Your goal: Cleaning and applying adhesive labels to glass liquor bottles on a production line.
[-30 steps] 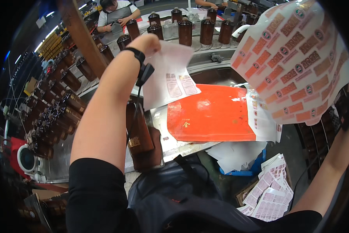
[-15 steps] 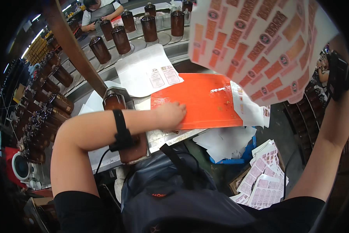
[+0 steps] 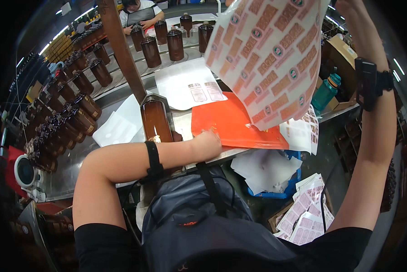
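My left hand [image 3: 208,144] rests closed at the near left corner of a glossy orange sheet [image 3: 233,120] on the metal bench. Whatever its curled fingers hold, if anything, is hidden. My right hand [image 3: 347,4] is raised at the upper edge, its fingers cut off by the frame. From it a large translucent sheet of labels [image 3: 276,59], printed in slanting brown and pink rows, hangs in the air. The label sheet's lower end reaches over the orange sheet. More printed labels [image 3: 308,129] stick out from the orange sheet's right side.
Behind lie a white sheet with two labels [image 3: 181,81] and brown bottles [image 3: 175,45] on a line. One bottle [image 3: 156,118] stands left of my hand. A blue bin [image 3: 280,195] of paper and a box of label sheets [image 3: 303,222] sit below. A co-worker [image 3: 144,16] is opposite.
My right arm has lifted from the right side to the top, and the label sheet has swung leftward over the orange sheet. My left hand has shifted toward the near left corner. The view has turned.
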Demonstrator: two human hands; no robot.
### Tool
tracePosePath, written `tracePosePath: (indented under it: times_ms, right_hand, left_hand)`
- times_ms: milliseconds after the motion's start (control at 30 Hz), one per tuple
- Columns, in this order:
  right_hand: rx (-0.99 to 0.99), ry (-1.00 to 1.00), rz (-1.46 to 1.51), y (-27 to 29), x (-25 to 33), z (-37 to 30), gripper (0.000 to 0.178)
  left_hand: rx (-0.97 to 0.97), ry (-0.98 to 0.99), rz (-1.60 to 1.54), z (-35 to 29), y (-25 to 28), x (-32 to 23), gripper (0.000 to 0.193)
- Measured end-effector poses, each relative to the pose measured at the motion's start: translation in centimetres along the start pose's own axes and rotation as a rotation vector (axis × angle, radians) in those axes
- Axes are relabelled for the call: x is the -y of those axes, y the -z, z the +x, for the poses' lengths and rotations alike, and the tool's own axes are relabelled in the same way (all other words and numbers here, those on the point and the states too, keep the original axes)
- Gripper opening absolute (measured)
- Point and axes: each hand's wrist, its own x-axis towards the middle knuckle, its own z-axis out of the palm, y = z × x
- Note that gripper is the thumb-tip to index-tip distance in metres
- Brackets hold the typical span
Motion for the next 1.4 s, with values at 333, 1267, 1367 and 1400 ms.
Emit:
tracePosePath:
  times_ms: [333,1267,1367,1400]
  right_hand:
    - [0.23,0.14,-0.3,-3.5,-2.5,-6.4,0.017]
    - [-0.569,-0.556,-0.181,29.1,-11.2,-25.8,0.032]
    - [-0.53,-0.581,-0.274,31.5,-13.0,-25.6,0.039]
    - [-0.573,-0.611,-0.296,31.9,-13.1,-24.9,0.043]
  left_hand:
    - [-0.207,-0.16,-0.107,-2.3,3.2,-6.1,0.036]
    - [-0.627,0.856,-2.312,1.3,-2.3,2.7,0.034]
    - [-0.615,0.856,-2.265,1.7,-1.9,2.6,0.034]
    - [-0.629,0.844,-2.225,1.7,-1.7,2.7,0.034]
